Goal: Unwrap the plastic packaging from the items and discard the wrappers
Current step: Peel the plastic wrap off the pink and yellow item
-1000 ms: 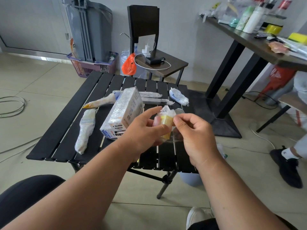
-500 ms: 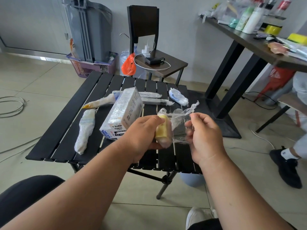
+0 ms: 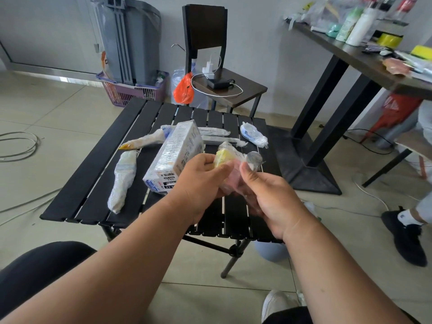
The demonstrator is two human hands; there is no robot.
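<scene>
Above the worktop (image 3: pixel 93 183), both hands are gripping a wrapped yellow item (image 3: pixel 223 156).
Left hand (image 3: pixel 198 181) is holding it; right hand (image 3: pixel 268 195) is pinching its clear wrap (image 3: pixel 236 181), fingertips hidden.

R hand (image 3: pixel 268 197) back in beside L hand (image 3: pixel 198 183), clear wrap (image 3: pixel 236 176) now bunched round yellow item (image 3: pixel 223 156), seemingly regripped.

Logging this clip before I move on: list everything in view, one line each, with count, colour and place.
Slat table: one, black, centre.
Box: one, white, film-wrapped, table middle.
Wrapped items: five, whitish film, on table, such as one at left.
Yellow item: one, in both hands.
Film: clear, partly peeled off it.
Chair: one, dark, behind table.
Bin: one, grey, rear left.
Basket: one, purple, under bin.
Left hand: grips yellow item.
Right hand: pinches film.
</scene>
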